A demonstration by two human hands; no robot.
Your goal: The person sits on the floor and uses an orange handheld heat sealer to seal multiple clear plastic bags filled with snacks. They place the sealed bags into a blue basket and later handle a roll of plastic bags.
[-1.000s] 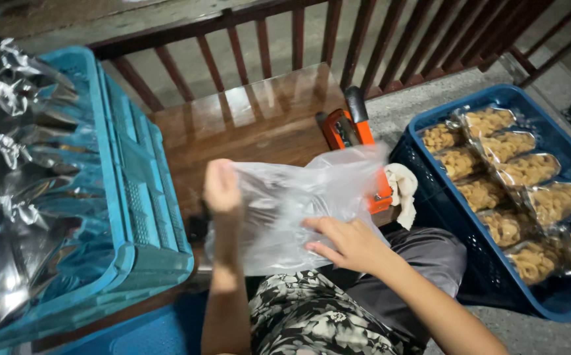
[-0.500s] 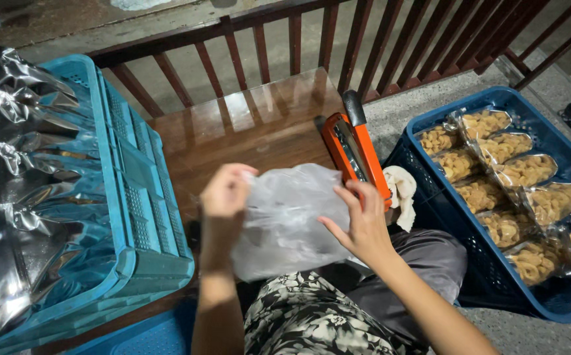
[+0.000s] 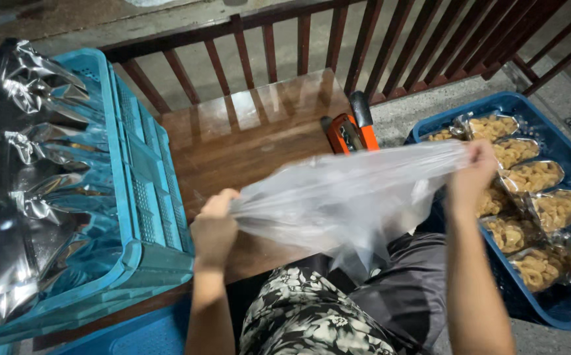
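Note:
A clear plastic bag (image 3: 348, 197) is stretched wide between my two hands above my lap and the wooden table's near edge. My left hand (image 3: 214, 229) pinches its left end in a closed fist. My right hand (image 3: 473, 176) grips its right end, held out over the blue crate of snack packs (image 3: 548, 190). The bag looks empty and hangs slack in the middle.
A glossy wooden table (image 3: 246, 131) stands in front of me. An orange sealer tool (image 3: 351, 128) lies at its right edge. A teal crate (image 3: 134, 197) full of silver foil bags (image 3: 29, 177) sits on the left. A wooden railing (image 3: 338, 33) runs behind.
My hands have pulled apart, the right one swinging far right over the snack crate, so the bunched bag is now stretched out wide.

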